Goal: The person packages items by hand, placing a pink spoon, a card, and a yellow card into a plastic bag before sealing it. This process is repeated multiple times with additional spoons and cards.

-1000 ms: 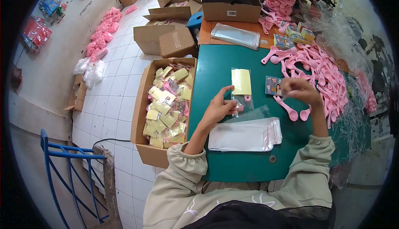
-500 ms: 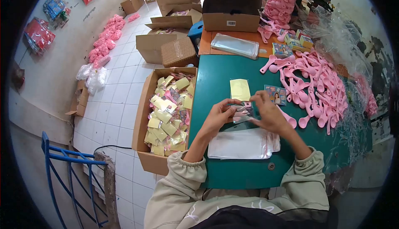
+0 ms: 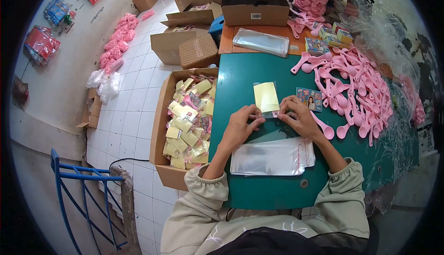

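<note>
A clear plastic bag with a pale yellow card [image 3: 266, 97] in it lies on the green table, and a bit of pink shows at its lower edge. My left hand [image 3: 242, 123] pinches at the bag's near left corner. Opposite it, my right hand [image 3: 298, 118] has its fingers closed at the near right corner. Closer to me is a stack of flat clear plastic bags [image 3: 270, 159]. Beside my right hand lie a printed card [image 3: 309, 99] and a pink measuring spoon [image 3: 324, 127].
A large heap of pink spoons [image 3: 354, 88] covers the table's right side. Small card boxes [image 3: 317, 46] and more clear bags [image 3: 262, 41] sit at the back. On the left, a carton [image 3: 159, 130] holds many packed bags. A blue metal rail [image 3: 88, 176] stands at the lower left.
My hands have come down onto the bag's near edge from above it. The clear bag end that was raised between my fingers now lies low. The camera view has shifted slightly.
</note>
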The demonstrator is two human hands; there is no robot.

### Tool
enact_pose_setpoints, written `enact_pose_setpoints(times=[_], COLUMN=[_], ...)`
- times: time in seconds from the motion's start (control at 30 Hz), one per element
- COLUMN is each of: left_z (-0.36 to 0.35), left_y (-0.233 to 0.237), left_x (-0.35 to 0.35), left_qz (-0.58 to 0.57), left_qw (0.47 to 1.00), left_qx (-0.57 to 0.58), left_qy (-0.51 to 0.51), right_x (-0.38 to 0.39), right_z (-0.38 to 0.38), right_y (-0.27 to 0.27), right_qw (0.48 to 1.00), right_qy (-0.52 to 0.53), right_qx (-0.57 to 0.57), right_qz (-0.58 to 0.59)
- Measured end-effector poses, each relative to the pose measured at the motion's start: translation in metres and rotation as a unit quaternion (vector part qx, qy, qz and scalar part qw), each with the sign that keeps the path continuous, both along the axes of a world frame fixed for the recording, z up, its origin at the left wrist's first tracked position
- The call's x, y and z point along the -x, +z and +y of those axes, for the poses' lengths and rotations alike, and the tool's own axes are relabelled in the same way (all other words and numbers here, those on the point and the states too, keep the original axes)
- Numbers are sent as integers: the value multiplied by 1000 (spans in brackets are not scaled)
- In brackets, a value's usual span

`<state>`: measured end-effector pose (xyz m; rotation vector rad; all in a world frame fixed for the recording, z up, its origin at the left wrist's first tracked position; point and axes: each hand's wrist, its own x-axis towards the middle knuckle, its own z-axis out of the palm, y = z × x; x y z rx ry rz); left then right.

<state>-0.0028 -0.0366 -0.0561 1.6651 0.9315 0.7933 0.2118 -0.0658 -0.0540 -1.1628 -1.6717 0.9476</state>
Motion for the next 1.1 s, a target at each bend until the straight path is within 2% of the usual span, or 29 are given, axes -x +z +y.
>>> enact_pose_setpoints(times=[0.07,0.17,0.33,0.43,0.53,0.77,0.87,0.97,1.0,1.07,1.1], left_z=[0,0,2,1,0,2,-1,2,3,7,11], left_y=[-1,0,2,-6,-4,-7,-4,0,9,22,27], left_x=[-1,-2,-5,-8,-10,-6,-6,5,13,40,59], left_qz=[-4,-1,35,-17,-44,-13,-17,-28,-33,-37,-34], left_qw=[1000,1000,995,996,991,994,995,993,992,988,984], left_qx=[2,20,79,42,56,82,60,73,60,60,73], left_qy=[8,20,56,82,113,72,78,89,105,140,160], right_x=[-3,2,8,11,11,16,17,6,-8,-41,-55], right_z=[3,2,4,5,5,3,1,4,10,17,13], right_y=[-14,-3,-7,-9,-11,-5,-4,25,26,41,51], right_qw=[995,968,967,966,969,976,983,989,981,970,958], right_qy=[8,-10,-60,-85,-89,-84,-89,-94,-104,-87,-60], right_qx=[79,194,181,166,149,144,130,45,-63,-78,-31], right_qz=[67,158,171,180,177,142,96,-105,-152,-211,-277])
